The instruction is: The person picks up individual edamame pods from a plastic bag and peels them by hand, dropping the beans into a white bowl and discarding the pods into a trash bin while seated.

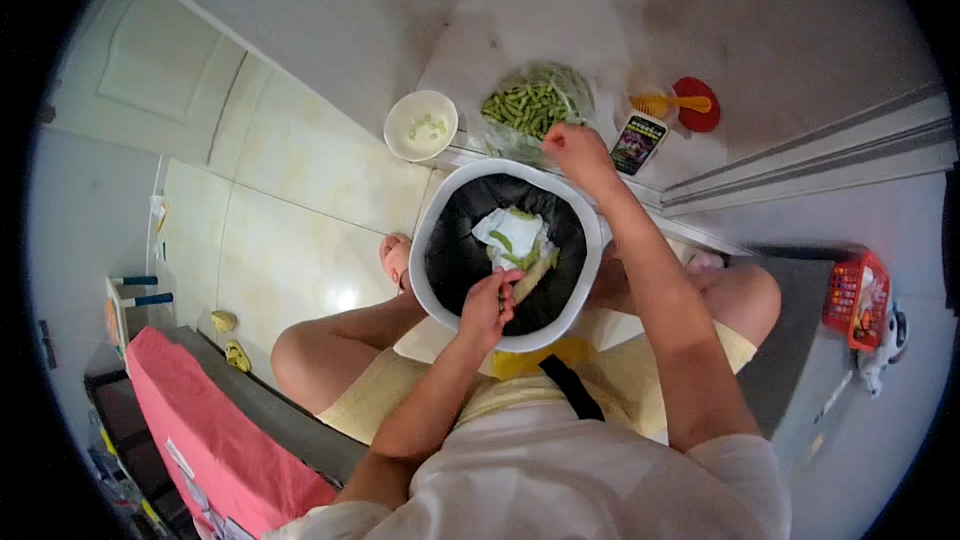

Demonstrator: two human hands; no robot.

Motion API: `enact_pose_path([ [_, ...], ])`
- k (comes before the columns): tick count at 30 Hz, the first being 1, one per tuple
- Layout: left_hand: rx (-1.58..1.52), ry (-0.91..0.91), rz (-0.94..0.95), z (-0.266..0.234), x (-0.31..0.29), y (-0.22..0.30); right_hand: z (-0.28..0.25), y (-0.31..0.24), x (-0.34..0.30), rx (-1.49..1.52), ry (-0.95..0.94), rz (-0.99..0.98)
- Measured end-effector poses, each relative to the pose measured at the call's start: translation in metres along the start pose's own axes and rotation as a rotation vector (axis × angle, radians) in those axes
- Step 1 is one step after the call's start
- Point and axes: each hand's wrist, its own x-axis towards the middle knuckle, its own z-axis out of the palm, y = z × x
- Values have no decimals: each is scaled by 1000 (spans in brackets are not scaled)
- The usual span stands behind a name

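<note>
Left hand [485,310]: whatever its fingertips may pinch, too small to tell. Right hand [578,153]: curled fingers hide own grip, cover near edge of clear plastic bag [575,87]. Floor of bin [424,240] under left hand: hidden by black liner [452,258] and white crumpled paper [508,233]. Beyond right hand, lower green pods [530,105] buried under upper ones. Left of right hand, pale bits [428,127] in bowl [420,147]: too small to count. Far left of left hand, pink cloth [200,405]: cut off at lower rim. Far right of right hand, contents of red basket [845,302]: blurred.
</note>
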Motion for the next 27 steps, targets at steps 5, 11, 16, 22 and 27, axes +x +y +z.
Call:
enact_pose_path([
  [5, 85, -72, -41, 27, -3, 3, 51, 99, 41, -207, -27, -11],
  [11, 140, -133, -35, 21, -7, 8, 85, 81, 27, 471, -753, 623],
  [16, 179, -147, -72, 32, -5, 9, 73, 89, 33, -21, -825, 73],
  [22, 177, -142, -16, 33, -5, 10, 56, 91, 55, -262, 2, -85],
  [27, 169, -142, -11, 38, -7, 12, 63, 102, 41, -636, -99, -162],
])
